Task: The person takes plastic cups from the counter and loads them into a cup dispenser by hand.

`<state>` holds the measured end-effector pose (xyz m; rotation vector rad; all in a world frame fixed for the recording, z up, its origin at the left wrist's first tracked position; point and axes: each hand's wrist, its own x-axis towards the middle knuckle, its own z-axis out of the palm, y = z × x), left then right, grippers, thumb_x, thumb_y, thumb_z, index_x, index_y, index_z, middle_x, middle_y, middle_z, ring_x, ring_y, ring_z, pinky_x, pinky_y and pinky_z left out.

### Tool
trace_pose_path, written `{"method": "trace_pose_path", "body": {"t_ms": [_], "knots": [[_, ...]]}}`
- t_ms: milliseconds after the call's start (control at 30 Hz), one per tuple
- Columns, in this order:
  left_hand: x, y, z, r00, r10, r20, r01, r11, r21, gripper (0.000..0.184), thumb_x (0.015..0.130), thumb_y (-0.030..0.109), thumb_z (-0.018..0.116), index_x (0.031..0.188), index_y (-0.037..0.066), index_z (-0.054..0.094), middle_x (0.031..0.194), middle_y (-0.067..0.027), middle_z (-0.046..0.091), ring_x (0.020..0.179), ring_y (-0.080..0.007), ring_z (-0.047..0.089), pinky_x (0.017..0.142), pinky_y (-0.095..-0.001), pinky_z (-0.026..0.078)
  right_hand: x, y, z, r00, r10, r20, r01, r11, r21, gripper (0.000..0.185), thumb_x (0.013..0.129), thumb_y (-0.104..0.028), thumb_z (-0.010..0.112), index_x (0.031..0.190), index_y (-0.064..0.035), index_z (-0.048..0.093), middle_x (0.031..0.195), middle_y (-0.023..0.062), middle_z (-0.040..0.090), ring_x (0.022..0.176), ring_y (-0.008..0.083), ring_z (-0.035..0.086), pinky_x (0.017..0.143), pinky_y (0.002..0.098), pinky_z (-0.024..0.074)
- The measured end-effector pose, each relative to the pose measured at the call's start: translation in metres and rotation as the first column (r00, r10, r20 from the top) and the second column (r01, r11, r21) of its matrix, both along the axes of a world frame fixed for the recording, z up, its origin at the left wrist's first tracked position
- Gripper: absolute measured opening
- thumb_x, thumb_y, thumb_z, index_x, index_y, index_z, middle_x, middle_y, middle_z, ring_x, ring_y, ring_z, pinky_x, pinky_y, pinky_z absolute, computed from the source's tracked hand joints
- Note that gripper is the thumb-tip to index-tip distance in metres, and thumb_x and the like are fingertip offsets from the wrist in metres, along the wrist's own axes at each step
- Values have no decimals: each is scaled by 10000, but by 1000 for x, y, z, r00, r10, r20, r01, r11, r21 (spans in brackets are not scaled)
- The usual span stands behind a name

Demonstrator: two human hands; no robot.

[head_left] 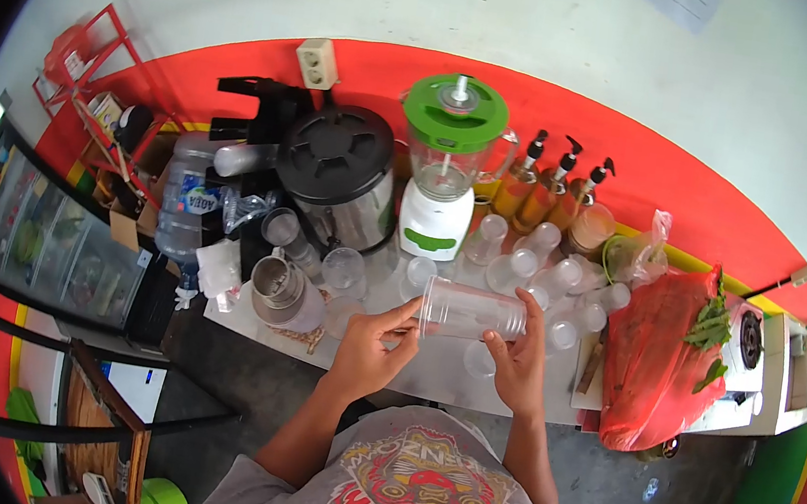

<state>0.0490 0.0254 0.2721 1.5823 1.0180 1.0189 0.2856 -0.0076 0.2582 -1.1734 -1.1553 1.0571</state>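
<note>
- Head view: clear plastic cup on its side, raised over the white table; whether several are nested, cannot tell.
- Left hand: fingers bent in, holding the cup's left end.
- Right hand: thumb below, fingers above, closed round the ridged right end.
- Just beyond the hands: cluster of clear cups on the table, many upside down.
- Behind: blender, white base, green lid; three amber pump bottles to its right.
- Left of blender: steel container with black lid; metal pitcher nearer.
- Far right: red plastic bag, leafy greens on it.
</note>
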Motion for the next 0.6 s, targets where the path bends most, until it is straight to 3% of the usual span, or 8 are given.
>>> {"method": "trace_pose_path", "body": {"t_ms": [67, 133, 167, 233, 333, 400, 433, 600], "knots": [[-11, 4, 1, 999, 35, -5, -35, 999, 28, 524, 968, -7, 642, 1490, -21, 593, 1097, -203, 807, 965, -185, 785, 886, -329, 649, -13, 9, 4, 998, -4, 63, 4, 1000, -13, 723, 1013, -3, 701, 1620, -9, 308, 1423, 133, 550, 1105, 144, 656, 872, 280, 562], [-23, 10, 4, 998, 64, -2, -64, 996, 67, 529, 961, -16, 646, 1488, -21, 594, 1092, -208, 806, 968, -193, 789, 882, -328, 650, -27, 17, 6, 999, -26, 42, 22, 996, 87, 718, 1005, 12, 707, 1614, -11, 328, 1448, 140, 529, 1110, 155, 661, 868, 290, 571], [-31, 12, 6, 998, 65, -14, -63, 994, 94, 542, 963, -28, 636, 1502, -14, 585, 1111, -187, 810, 961, -157, 772, 868, -301, 637, -34, 22, 9, 999, -14, 46, 9, 995, 97, 718, 1005, 12, 707, 1614, -11, 328, 1448, 140, 529, 1110, 155, 661, 868, 290, 571], [-43, 17, 11, 997, 72, -17, -69, 989, 131, 554, 965, -40, 626, 1516, -6, 577, 1130, -167, 814, 954, -121, 754, 855, -275, 624, -48, 30, 16, 998, 2, 64, -6, 998, 65, 709, 1014, 15, 670, 1623, 12, 306, 1561, 120, 415, 1120, 128, 612, 874, 285, 562], [-62, 28, 21, 991, 131, -13, -128, 982, 142, 542, 951, -47, 632, 1491, -16, 601, 1117, -170, 816, 923, -123, 761, 844, -277, 629, -72, 41, 33, 997, 7, 77, -11, 999, 45, 708, 1012, 30, 661, 1624, 11, 305, 1551, 129, 425, 1114, 133, 621, 910, 306, 572], [-76, 37, 27, 986, 166, -9, -163, 975, 150, 558, 916, -42, 663, 1470, 6, 624, 1090, -172, 816, 950, -185, 796, 876, -328, 649, -88, 49, 34, 998, 10, 58, -15, 995, 101, 710, 1007, 42, 668, 1621, -3, 315, 1508, 139, 472, 1127, 157, 645, 919, 308, 570], [-83, 41, 29, 984, 179, -9, -176, 972, 157, 558, 916, -42, 663, 1470, 6, 624, 1090, -172, 816, 950, -185, 796, 876, -328, 649, -96, 52, 34, 999, -1, 35, -4, 990, 139, 712, 1002, 54, 676, 1617, -16, 324, 1465, 148, 520, 1140, 181, 668, 928, 309, 567], [-121, 66, 23, 977, 211, 1, -206, 952, 225, 554, 864, -39, 702, 1414, 23, 669, 986, -160, 810, 864, -172, 790, 844, -321, 644, -126, 60, 42, 999, 50, -7, -50, 996, 74, 709, 997, 86, 648, 1622, -11, 329, 1481, 157, 522, 1168, 196, 671, 948, 313, 563]]}}
